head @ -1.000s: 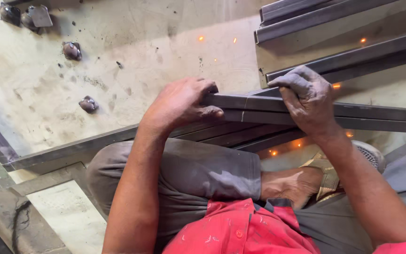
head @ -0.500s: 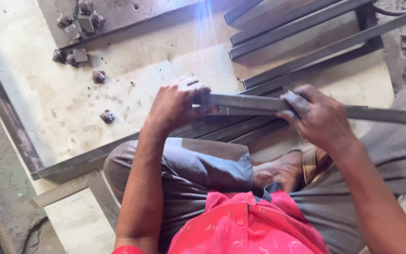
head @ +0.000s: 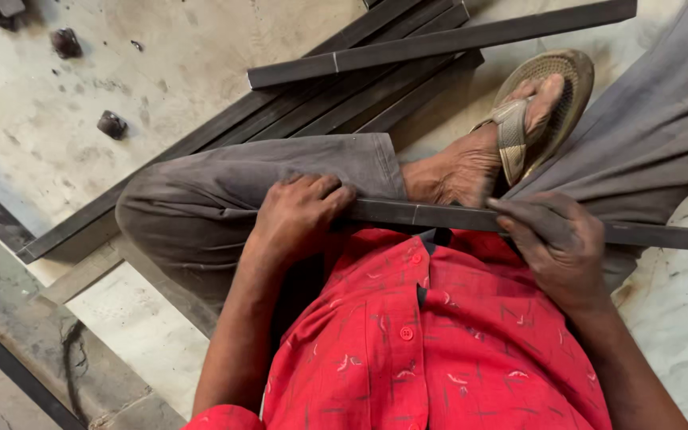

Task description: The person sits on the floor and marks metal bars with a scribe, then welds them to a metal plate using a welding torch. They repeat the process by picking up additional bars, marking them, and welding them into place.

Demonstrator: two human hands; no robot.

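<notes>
Head view — left hand (head: 300, 215) and right hand (head: 555, 243) are each gripping the steel bar (head: 447, 215) — lying across the lap.

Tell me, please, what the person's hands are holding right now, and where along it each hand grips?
Both hands hold one long dark metal bar across the lap: the left hand at its left end, the right hand further along, leaving the right end free.

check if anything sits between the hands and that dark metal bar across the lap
Nothing visible does: the left hand grips one end of the long dark flat metal bar, and the right hand has its fingers directly on it.
</notes>
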